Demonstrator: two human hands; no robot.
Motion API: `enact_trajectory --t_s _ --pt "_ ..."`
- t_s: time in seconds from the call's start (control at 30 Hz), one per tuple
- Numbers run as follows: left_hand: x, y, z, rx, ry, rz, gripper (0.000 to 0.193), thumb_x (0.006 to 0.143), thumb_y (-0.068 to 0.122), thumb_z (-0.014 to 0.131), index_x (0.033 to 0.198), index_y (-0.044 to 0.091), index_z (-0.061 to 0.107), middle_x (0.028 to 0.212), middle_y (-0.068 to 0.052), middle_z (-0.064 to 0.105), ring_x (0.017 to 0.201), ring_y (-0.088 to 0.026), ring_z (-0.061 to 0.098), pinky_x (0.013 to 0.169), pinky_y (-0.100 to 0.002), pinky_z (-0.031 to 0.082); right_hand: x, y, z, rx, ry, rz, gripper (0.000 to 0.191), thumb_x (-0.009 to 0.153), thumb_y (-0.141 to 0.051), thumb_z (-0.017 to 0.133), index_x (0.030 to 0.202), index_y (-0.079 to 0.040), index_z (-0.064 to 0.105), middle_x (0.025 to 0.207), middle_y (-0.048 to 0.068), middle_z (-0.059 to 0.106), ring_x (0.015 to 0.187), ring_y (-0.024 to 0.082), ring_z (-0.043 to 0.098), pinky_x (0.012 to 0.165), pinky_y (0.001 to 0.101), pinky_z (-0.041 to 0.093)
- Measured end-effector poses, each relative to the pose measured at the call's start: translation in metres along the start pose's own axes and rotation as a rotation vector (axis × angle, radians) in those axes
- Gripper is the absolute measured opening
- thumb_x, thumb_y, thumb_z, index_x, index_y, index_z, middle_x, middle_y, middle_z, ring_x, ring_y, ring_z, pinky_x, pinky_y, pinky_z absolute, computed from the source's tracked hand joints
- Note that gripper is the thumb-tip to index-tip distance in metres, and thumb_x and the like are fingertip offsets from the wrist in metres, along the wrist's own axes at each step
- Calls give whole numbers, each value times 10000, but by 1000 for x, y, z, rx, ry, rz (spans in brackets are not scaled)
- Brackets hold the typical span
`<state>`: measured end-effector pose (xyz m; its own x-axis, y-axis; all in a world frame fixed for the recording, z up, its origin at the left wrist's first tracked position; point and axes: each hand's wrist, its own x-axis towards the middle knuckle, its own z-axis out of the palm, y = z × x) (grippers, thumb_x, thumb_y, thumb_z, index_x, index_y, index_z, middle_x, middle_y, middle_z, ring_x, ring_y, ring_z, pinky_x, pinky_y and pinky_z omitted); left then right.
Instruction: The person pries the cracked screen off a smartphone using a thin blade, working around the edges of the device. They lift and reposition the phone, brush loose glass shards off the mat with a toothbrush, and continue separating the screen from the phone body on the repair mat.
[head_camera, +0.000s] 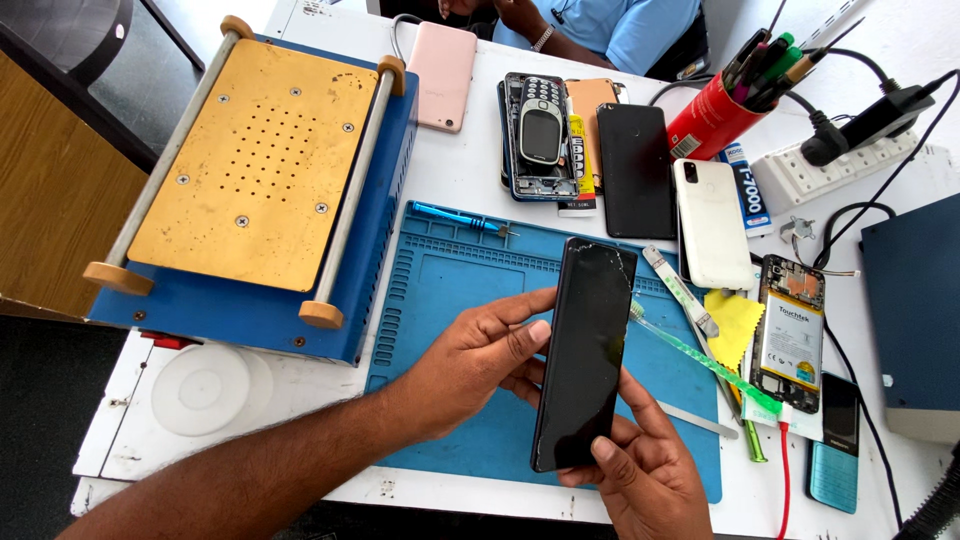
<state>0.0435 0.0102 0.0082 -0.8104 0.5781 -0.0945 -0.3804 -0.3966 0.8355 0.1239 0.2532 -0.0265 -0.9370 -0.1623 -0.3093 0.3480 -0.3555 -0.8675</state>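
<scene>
Cracked black phone gripped by both hands, left and right; pens in red cup.

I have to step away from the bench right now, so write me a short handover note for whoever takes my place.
Left hand: grips the left edge of the black smartphone, thumb on the glass.
Right hand: supports the phone's bottom end from below.
The phone is held over the blue work mat, screen up; the glass is cracked near its top.
A green toothbrush, a blue screwdriver and a metal tool lie on the mat.
Done: phone in hand, still closed.
Left: no opening visible yet.
</scene>
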Motion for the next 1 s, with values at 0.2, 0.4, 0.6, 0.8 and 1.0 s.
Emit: enact_trajectory --t_s 0.2,0.4,0.6,0.8,1.0 --pt "-3 3 3 10 -4 8 645 1036 285 573 1607 47 391 1139 -194 757 954 -222 770 767 -367 665 -3 2 -3 90 -38 56 774 928 30 518 1639 -24 218 1254 300 640 916 240 706 652 384 575" --pt "-3 9 4 24 3 -21 708 990 249 634 1612 44 362 1122 -193 773 961 -230 777 743 -349 670 -4 7 -11 76 -23 122 759 932 5 505 1635 -56 226 1092 258 659 722 221 648 576 363 498" --pt "-4 12 6 32 17 -30 726 977 238 648 1612 45 354 1099 -210 776 933 -238 785 709 -340 674 -6 10 -18 105 -39 143 757 950 -5 530 1646 -48 235 1011 243 630 673 216 627 550 349 481" --pt "-4 15 7 57 56 -71 744 953 248 662 1607 63 360 1067 -212 785 880 -246 790 677 -342 670 -6 9 -21 138 -50 178 751 943 -17 537 1631 -32 235 954 214 607 648 198 622 512 343 479" --pt "-3 17 8 69 58 -85 754 945 257 671 1610 76 365 1053 -205 790 854 -239 793 663 -341 669 -6 9 -22 120 -16 202 747 939 -25 532 1626 -42 241 952 207 596 628 192 614 489 336 479"
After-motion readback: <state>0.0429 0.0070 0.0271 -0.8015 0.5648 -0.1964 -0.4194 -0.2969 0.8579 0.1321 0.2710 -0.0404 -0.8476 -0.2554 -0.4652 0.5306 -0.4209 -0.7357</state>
